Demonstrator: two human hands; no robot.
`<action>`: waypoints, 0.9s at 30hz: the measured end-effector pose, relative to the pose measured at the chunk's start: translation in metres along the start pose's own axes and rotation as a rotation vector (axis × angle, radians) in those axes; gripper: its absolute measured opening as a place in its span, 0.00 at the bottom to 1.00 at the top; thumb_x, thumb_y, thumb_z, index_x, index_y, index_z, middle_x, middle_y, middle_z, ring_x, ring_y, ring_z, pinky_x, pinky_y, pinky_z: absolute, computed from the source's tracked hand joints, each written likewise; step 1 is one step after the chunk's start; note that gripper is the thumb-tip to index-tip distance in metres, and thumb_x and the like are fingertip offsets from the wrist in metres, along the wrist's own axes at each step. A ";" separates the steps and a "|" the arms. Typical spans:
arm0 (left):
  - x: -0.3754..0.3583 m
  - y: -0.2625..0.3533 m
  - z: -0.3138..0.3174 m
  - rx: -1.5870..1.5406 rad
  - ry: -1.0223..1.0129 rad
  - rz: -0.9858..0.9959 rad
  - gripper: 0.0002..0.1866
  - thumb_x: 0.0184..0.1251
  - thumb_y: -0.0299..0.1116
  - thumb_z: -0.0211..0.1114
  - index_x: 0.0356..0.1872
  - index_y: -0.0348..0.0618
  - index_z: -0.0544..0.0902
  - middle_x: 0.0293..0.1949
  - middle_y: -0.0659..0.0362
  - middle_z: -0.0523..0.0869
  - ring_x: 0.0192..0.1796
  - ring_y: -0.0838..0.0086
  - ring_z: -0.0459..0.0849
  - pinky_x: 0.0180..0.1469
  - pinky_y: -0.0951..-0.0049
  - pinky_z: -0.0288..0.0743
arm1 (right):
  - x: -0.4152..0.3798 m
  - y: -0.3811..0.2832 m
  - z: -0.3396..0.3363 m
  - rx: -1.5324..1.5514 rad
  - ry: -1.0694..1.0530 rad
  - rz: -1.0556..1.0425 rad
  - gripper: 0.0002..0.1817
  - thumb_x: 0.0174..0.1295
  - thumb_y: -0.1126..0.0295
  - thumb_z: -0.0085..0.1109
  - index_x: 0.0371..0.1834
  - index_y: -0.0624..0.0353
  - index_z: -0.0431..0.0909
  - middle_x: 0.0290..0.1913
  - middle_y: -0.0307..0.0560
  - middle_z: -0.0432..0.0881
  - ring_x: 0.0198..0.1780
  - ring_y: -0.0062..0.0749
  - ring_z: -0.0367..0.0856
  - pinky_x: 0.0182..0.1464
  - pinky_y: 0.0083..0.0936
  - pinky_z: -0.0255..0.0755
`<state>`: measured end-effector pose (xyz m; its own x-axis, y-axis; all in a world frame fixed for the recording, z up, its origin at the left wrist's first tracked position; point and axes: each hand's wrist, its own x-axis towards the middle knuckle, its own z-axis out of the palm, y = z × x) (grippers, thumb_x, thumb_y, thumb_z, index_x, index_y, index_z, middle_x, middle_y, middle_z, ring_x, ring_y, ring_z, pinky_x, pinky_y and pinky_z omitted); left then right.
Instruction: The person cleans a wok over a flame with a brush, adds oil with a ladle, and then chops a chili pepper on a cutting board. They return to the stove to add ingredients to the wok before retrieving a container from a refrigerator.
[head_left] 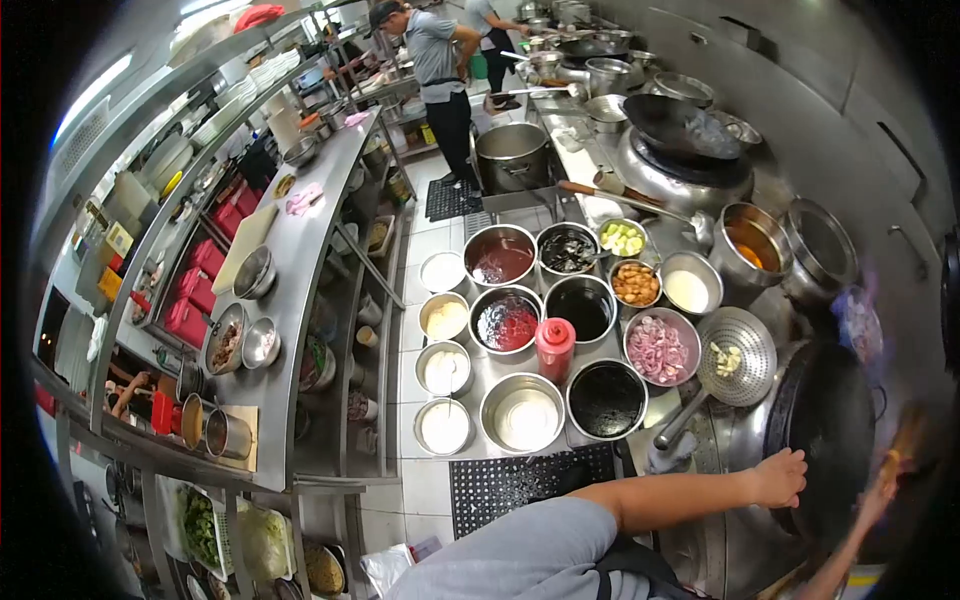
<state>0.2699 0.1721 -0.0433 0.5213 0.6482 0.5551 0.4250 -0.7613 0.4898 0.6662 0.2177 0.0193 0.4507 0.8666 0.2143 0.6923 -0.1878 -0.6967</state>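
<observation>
My left hand (778, 478) has its fingers curled at the near rim of a large dark wok (825, 430); whatever lies inside the fingers is hidden. Farther right, my right hand (880, 495) is blurred, closed round a brown, wooden-looking handle (905, 440) whose end I cannot make out. Purple-blue flame (860, 320) shows past the wok. Beside the wok rests a perforated strainer ladle (757, 378), holding pale chopped pieces (726, 359). Next to it are a bowl of sliced red onion (660, 345) and a pot of white contents (688, 288).
Several pots of dark sauces (607, 398) and white contents stand close together around a red squeeze bottle (555, 348). Another wok (680, 128) sits on a burner beyond. A steel counter (310, 260) runs along the left. A co-worker (432, 70) stands in the aisle.
</observation>
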 end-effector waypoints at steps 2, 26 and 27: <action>0.006 0.003 -0.005 -0.028 -0.104 -0.006 0.19 0.58 0.52 0.64 0.33 0.47 0.89 0.43 0.60 0.82 0.55 0.63 0.71 0.53 0.62 0.67 | 0.023 0.017 0.080 -0.406 -0.110 -0.106 0.31 0.70 0.51 0.54 0.69 0.60 0.67 0.61 0.59 0.76 0.60 0.48 0.76 0.59 0.35 0.68; -0.102 0.042 -0.163 -0.301 -0.100 0.048 0.15 0.62 0.44 0.58 0.30 0.42 0.84 0.39 0.53 0.86 0.42 0.55 0.85 0.43 0.56 0.77 | -0.160 -0.138 0.137 0.123 -0.730 0.245 0.27 0.72 0.59 0.55 0.72 0.53 0.66 0.61 0.44 0.77 0.53 0.31 0.80 0.52 0.29 0.75; -0.106 0.042 -0.153 -0.419 -0.191 -0.085 0.15 0.59 0.42 0.59 0.28 0.41 0.84 0.39 0.52 0.85 0.46 0.55 0.82 0.48 0.55 0.74 | -0.160 -0.138 0.137 0.121 -0.734 0.238 0.27 0.72 0.59 0.55 0.72 0.53 0.66 0.61 0.44 0.77 0.53 0.31 0.80 0.51 0.29 0.75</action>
<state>0.1195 0.0747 0.0217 0.6413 0.6629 0.3865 0.1575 -0.6067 0.7792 0.4210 0.1683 -0.0125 0.0620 0.9010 -0.4293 0.5387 -0.3923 -0.7456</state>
